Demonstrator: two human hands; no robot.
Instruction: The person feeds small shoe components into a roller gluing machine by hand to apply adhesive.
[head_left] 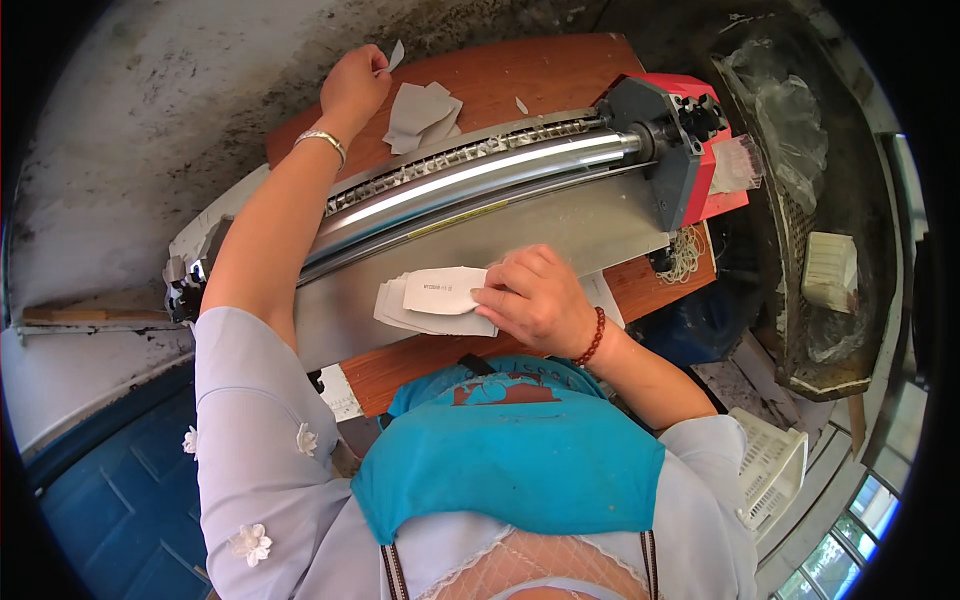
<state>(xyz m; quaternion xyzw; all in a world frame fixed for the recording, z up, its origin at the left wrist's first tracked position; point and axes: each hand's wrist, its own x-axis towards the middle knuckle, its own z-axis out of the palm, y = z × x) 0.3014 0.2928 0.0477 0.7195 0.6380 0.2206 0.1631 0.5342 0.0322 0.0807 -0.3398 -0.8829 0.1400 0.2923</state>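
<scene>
**Paper pieces at the roller machine**

My right hand lies flat, fingers pressing a stack of white paper pieces at six o'clock. My left hand pinches one grey piece at eleven o'clock, above the grey pile on the counter, behind the roller machine.

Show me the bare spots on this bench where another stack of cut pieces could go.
Bare patches: the grey machine bed between the shiny roller and the right hand; the wooden top right of the grey pile. Crowded: the white stack under the right hand, and the far corner by the left hand.
</scene>
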